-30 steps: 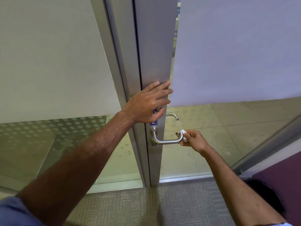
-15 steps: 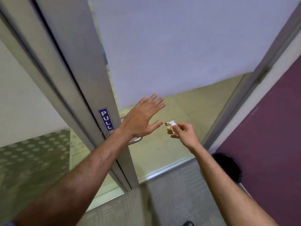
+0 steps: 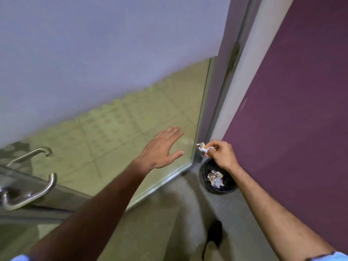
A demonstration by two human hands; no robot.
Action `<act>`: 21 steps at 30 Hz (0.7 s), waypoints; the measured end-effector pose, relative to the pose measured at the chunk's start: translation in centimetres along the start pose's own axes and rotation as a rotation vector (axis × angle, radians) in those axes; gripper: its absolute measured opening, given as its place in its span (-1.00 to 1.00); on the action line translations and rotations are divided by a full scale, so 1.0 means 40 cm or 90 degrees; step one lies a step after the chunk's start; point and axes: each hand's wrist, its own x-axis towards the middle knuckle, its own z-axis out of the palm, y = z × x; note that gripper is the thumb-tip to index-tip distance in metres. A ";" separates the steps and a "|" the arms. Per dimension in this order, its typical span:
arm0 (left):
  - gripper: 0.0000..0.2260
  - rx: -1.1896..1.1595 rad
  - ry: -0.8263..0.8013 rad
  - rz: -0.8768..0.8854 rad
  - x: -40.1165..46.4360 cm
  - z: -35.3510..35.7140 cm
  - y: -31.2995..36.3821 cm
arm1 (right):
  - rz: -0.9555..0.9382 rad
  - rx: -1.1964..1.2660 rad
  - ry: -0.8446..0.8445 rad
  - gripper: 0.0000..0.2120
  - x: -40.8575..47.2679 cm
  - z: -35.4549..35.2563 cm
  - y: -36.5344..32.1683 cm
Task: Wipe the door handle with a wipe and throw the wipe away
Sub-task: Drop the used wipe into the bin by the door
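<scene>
— Purple wall panel (image 3: 293, 102) on our right, frosted glass door (image 3: 98, 53) ahead, grey carpet (image 3: 150, 223) under us. Where do we have the wipe?

— We hold the small crumpled white wipe (image 3: 201, 147) in our right hand (image 3: 223, 156), pinched between thumb and fingertips, the other fingers curled in. It sits above the far rim of the round black waste bin (image 3: 228, 187), which stands on the carpet in the corner between door frame and purple wall.

— Anything in the bin?

— Crumpled pale paper (image 3: 215, 178) lies in its black liner.

— And our left hand (image 3: 162, 148)?

— Open, palm down, fingers straight and close together, thumb out, holding nothing, just left of the wipe.

— The handle?

— The curved brushed-steel door handle (image 3: 28, 193) is at the lower left edge, well apart from both hands.
</scene>
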 end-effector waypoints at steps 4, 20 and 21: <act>-0.40 -0.051 -0.050 -0.010 0.158 0.169 0.080 | 0.064 -0.049 -0.008 -0.87 0.118 -0.081 0.198; -0.32 -0.143 -0.260 -0.058 0.474 1.271 -0.067 | 0.274 -0.143 -0.077 -0.78 0.418 0.172 1.169; -0.32 -0.138 -0.273 -0.056 0.477 1.324 -0.082 | 0.281 -0.138 -0.082 -0.86 0.430 0.192 1.212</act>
